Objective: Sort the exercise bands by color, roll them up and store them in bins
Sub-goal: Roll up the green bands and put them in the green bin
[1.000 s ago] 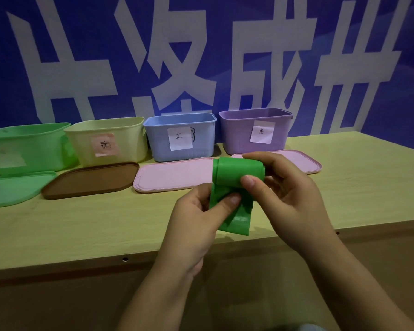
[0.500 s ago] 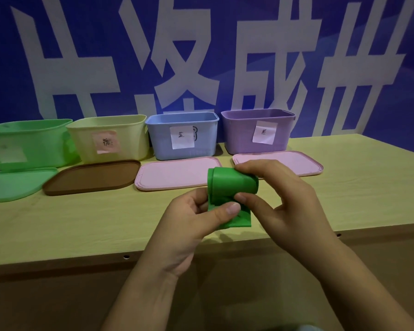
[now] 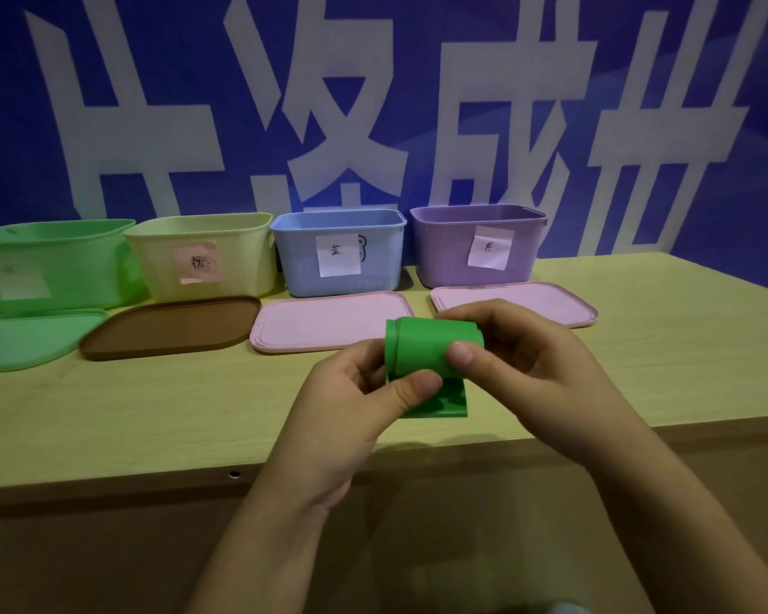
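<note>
Gripping rolled green band [image 3: 422, 347]: left hand [image 3: 351, 405], right hand [image 3: 528, 361]; blue bin [image 3: 338, 252] label 蓝.

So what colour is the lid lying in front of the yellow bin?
Brown; the lid shows clearly in the head view, flat on the table before the yellow bin.

A green exercise band [image 3: 426, 350] is mostly rolled into a fat cylinder lying sideways, a short flat tail hanging below it. Behind it stand four open bins in a row: green bin [image 3: 58, 263], yellow bin [image 3: 245, 254], blue bin [image 3: 298, 259], purple bin [image 3: 444, 250].
</note>
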`<control>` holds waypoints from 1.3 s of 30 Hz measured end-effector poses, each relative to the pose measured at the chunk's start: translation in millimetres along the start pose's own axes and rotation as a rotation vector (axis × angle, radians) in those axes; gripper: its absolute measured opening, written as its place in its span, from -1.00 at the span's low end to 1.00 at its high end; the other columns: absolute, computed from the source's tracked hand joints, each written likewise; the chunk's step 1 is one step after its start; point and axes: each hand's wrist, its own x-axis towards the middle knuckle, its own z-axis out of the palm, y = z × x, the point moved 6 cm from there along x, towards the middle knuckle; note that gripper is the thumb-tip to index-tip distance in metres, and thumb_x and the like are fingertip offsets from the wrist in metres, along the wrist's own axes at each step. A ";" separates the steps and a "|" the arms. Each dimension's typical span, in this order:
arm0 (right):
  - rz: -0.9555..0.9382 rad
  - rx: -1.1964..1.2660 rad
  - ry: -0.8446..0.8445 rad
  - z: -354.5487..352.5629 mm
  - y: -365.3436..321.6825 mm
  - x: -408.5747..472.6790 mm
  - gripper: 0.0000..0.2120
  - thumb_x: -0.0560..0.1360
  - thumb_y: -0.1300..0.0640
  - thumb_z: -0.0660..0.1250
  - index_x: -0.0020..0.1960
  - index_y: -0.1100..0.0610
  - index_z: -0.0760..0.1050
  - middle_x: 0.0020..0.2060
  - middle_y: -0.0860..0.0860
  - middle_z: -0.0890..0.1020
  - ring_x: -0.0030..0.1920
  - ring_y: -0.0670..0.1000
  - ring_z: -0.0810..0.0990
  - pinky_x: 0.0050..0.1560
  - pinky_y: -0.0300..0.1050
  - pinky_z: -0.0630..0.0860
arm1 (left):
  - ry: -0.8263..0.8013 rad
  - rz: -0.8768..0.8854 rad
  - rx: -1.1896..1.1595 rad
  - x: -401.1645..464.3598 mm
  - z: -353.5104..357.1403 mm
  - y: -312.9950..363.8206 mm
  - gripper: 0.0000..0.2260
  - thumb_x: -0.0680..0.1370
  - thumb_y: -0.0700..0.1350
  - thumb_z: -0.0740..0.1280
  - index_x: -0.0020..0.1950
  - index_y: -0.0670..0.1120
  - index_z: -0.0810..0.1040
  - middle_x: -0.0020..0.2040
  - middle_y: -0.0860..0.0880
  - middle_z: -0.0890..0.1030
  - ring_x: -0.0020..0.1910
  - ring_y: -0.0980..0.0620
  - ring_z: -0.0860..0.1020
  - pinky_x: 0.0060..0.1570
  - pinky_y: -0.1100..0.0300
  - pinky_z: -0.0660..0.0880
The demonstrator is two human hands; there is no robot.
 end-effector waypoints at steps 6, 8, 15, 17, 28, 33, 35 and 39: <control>-0.106 -0.019 0.076 1.2 -5.4 -4.9 -0.72 0.36 -0.14 0.32 0.06 -0.17 0.49 -0.02 -0.21 0.59 0.06 -0.17 0.57 0.00 -0.33 0.53 | -0.124 -0.022 0.098 2.3 -1.9 1.8 -0.58 0.32 -0.07 0.48 0.16 -0.04 0.52 0.00 0.06 0.68 0.03 0.10 0.63 -0.01 0.21 0.56; -0.117 -0.019 0.090 1.7 -5.9 -4.6 -0.71 0.36 -0.16 0.30 0.08 -0.17 0.47 0.02 -0.19 0.58 0.08 -0.14 0.57 0.00 -0.31 0.54 | -0.147 -0.021 0.137 2.8 -3.2 1.9 -0.50 0.31 0.06 0.49 0.21 -0.01 0.50 0.06 0.06 0.66 0.08 0.09 0.61 0.08 0.13 0.55; -0.274 -0.158 0.110 5.6 -13.1 -9.6 -0.70 0.44 -0.02 0.29 0.17 -0.04 0.46 0.07 -0.09 0.55 0.11 -0.12 0.53 -0.01 -0.31 0.55 | -0.128 0.003 0.191 5.6 -2.4 5.0 -0.33 0.16 0.33 0.49 0.13 -0.01 0.55 0.01 -0.02 0.66 0.00 -0.01 0.64 0.03 0.04 0.59; -0.320 -0.217 0.101 8.1 -13.4 -10.6 -0.68 0.46 0.01 0.29 0.21 0.02 0.46 0.07 -0.09 0.55 0.12 -0.12 0.53 0.02 -0.29 0.54 | -0.105 0.008 0.203 7.8 -3.5 5.7 -0.30 0.13 0.36 0.48 0.11 -0.05 0.56 -0.04 -0.04 0.67 -0.08 -0.01 0.66 -0.02 0.04 0.60; -0.102 -0.020 -0.067 19.1 7.8 -11.8 -0.51 0.39 -0.12 0.33 0.28 -0.22 0.29 0.21 -0.22 0.45 0.23 -0.10 0.49 0.18 -0.10 0.52 | 0.088 0.178 0.353 -6.9 -6.3 23.2 -0.59 0.18 0.05 0.48 0.01 0.16 0.55 -0.04 0.21 0.59 0.01 0.13 0.59 -0.05 0.24 0.56; 0.065 0.266 0.033 22.2 19.2 -9.3 -0.78 0.42 -0.08 0.22 0.05 -0.18 0.50 -0.08 -0.08 0.63 -0.09 -0.04 0.64 -0.08 -0.16 0.56 | 0.084 0.381 0.559 -9.7 -3.7 34.5 -0.60 0.26 -0.01 0.52 0.04 0.20 0.51 0.04 0.28 0.51 0.10 0.14 0.53 0.05 0.19 0.54; 0.036 0.158 0.111 21.6 13.1 -5.8 -0.69 0.37 -0.25 0.15 -0.09 -0.10 0.53 -0.19 -0.10 0.61 -0.18 -0.13 0.59 -0.17 -0.24 0.52 | 0.031 0.463 0.624 -13.0 3.6 34.1 -0.58 0.27 -0.05 0.51 0.07 0.18 0.50 0.04 0.24 0.52 0.09 0.14 0.52 0.03 0.24 0.51; -0.046 0.107 0.293 18.7 4.7 -10.2 -0.64 0.37 -0.25 0.21 -0.30 0.05 0.46 -0.42 -0.09 0.47 -0.37 -0.18 0.43 -0.37 -0.37 0.35 | -0.058 0.518 0.660 -15.5 12.9 30.4 -0.61 0.33 0.04 0.49 0.10 0.20 0.46 0.05 0.25 0.49 0.11 0.10 0.51 0.02 0.28 0.49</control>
